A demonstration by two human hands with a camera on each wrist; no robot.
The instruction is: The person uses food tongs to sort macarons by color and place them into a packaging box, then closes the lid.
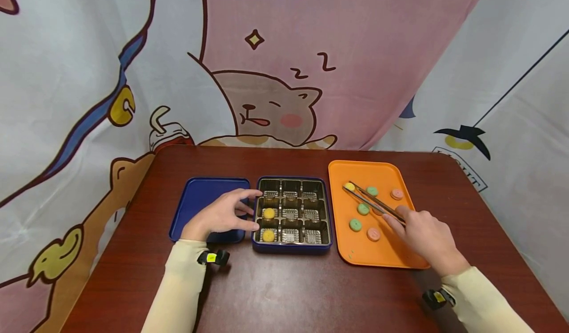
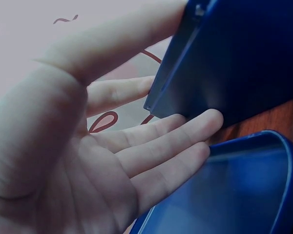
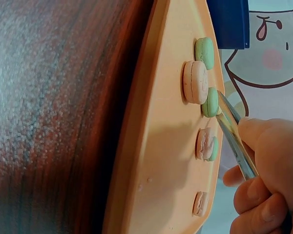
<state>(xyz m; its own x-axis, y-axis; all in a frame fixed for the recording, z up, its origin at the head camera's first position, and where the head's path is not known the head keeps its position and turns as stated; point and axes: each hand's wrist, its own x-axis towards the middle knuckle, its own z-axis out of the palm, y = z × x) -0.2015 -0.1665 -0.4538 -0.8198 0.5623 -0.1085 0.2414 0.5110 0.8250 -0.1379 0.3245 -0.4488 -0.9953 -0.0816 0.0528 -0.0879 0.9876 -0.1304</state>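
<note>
My right hand (image 1: 426, 236) holds a pair of metal tongs (image 1: 378, 204) over the orange tray (image 1: 378, 254). The tips of the tongs are at a yellow macaron (image 1: 349, 187) near the tray's far left corner. Green macarons (image 1: 355, 225) and pink macarons (image 1: 373, 233) lie about the tray, several in all. My left hand (image 1: 224, 214) touches the left side of a dark blue box (image 1: 292, 248) with spread, mostly straight fingers. Inside the box sits a divided insert, with one yellow macaron (image 1: 268, 213) in the middle-left compartment and another yellow macaron (image 1: 268, 235) in the front-left one.
A flat blue lid-like tray (image 1: 191, 209) lies left of the box, partly under my left hand and forearm. Everything stands on a dark red-brown table (image 1: 284, 293). Behind its far edge hangs a cartoon-printed cloth (image 1: 275, 105).
</note>
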